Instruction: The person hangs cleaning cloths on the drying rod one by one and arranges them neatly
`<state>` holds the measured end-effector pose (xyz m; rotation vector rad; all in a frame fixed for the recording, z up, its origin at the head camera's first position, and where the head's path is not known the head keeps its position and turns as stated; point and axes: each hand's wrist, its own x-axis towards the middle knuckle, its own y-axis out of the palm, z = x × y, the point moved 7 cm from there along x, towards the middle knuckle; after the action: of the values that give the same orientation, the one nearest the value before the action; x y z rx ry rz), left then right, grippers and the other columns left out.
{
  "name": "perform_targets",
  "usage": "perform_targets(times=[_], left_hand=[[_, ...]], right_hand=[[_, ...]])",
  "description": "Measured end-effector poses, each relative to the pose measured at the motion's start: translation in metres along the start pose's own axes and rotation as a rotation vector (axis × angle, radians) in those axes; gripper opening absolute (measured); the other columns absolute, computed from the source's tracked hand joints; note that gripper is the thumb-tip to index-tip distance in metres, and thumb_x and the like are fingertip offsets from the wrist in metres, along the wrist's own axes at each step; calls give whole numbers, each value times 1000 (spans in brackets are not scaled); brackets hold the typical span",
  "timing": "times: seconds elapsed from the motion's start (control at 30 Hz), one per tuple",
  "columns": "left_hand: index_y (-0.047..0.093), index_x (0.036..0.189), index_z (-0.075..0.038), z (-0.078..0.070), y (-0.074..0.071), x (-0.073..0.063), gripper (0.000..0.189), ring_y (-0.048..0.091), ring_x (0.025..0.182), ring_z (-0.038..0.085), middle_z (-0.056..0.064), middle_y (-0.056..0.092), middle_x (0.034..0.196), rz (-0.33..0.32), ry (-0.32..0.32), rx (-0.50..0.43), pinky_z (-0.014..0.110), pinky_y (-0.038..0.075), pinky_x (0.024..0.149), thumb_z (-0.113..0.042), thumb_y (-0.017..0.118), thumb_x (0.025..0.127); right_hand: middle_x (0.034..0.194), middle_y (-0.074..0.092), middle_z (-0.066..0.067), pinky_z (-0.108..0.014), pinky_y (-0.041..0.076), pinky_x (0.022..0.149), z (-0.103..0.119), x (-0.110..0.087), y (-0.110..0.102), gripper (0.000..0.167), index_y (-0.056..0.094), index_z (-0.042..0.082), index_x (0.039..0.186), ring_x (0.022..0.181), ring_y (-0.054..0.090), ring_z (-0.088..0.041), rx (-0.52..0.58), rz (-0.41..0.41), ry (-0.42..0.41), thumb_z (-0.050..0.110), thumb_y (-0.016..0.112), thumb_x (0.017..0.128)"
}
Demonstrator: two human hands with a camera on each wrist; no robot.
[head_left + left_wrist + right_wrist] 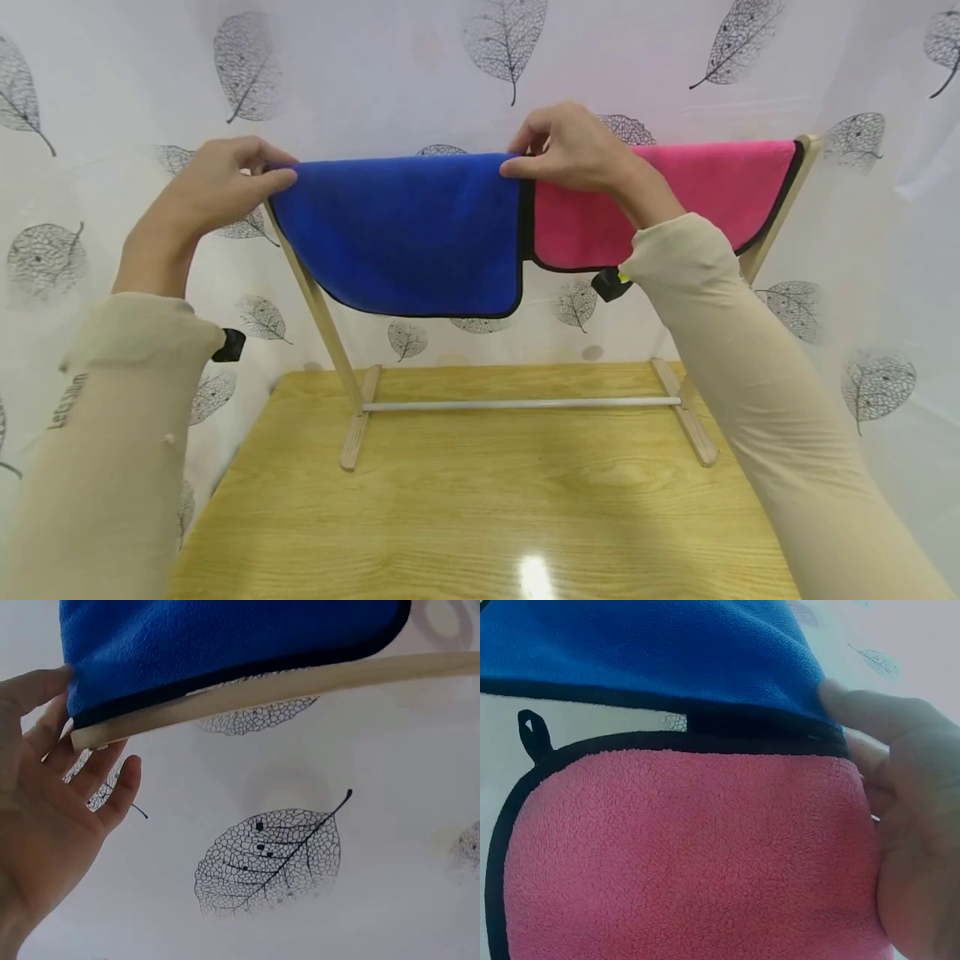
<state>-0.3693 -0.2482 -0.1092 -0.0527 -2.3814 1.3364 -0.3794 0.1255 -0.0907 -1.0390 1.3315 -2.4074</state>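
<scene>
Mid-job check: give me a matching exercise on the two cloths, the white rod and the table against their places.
Things:
1. blue cloth
2. pink cloth
3. white rod
4. wooden table

Places:
a. low between the rack's feet
b. under the rack
c. right part of the top bar
d. left part of the top bar, pinched by both hands

Pairs: 1-d, 2-c, 3-a, 4-b

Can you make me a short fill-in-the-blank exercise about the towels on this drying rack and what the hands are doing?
1. The left hand pinches the corner of the ____ towel.
2. Beside the blue towel on the rack hangs a ____ towel.
3. Both towels are edged with ____ trim.
4. The rack stands on a ____ table.

Missing words: blue; pink; black; wooden
</scene>
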Motion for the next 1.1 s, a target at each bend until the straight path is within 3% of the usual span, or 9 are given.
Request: perform_targets(times=[0.1,0.2,0.3,0.5,0.77,0.87,0.97,1.1], left_hand=[[51,151,-2,3,-1,-3,52,30,145,40,23,43,152,47,0,-27,66,27,113,-28,55,106],[50,152,-3,4,-3,-4,50,22,151,41,23,36,160,59,15,-30,67,20,118,-24,54,107],[49,153,-5,5,-2,-3,48,23,151,42,24,38,158,58,18,-3,67,18,119,-25,50,109],[36,154,-2,4,3,-2,46,26,149,50,32,41,151,39,44,-19,70,17,118,-21,42,112],[46,151,1,6,3,1,51,38,136,48,30,43,151,38,-16,10,67,27,113,-31,33,113],[49,150,2,3,3,3,51,40,132,46,28,44,152,0,10,23,64,29,111,-29,33,112],[51,146,1,1,2,3,47,43,136,46,27,47,149,-78,26,1,61,31,112,-27,36,112],[51,141,-1,7,1,0,44,48,135,44,26,52,145,-145,-28,-43,58,36,110,-32,41,111]], right_hand=[[102,72,-10,-25,43,79,2,0,0,28,80,5,112,92,58,-17,-31,19,-24,26,75,96],[106,73,-11,-25,42,81,2,1,1,25,80,5,114,94,59,-16,-42,30,-43,22,71,99],[109,75,-12,-23,43,83,2,1,3,24,79,6,118,96,62,-16,-29,41,-55,19,69,101],[97,72,-13,-26,41,80,0,0,6,22,70,3,117,88,58,-20,22,33,-44,20,66,103],[104,71,-10,-26,44,86,0,-1,2,25,74,3,112,94,59,-18,2,31,-18,23,71,99],[105,69,-10,-27,43,84,0,-1,1,25,77,2,112,95,56,-19,-4,16,-24,22,73,98],[106,71,-11,-26,43,85,-1,-1,0,23,78,3,114,96,57,-18,11,3,-34,19,72,99],[99,73,-12,-26,44,82,0,-1,2,21,76,3,116,90,58,-18,47,-6,-47,16,68,102]])
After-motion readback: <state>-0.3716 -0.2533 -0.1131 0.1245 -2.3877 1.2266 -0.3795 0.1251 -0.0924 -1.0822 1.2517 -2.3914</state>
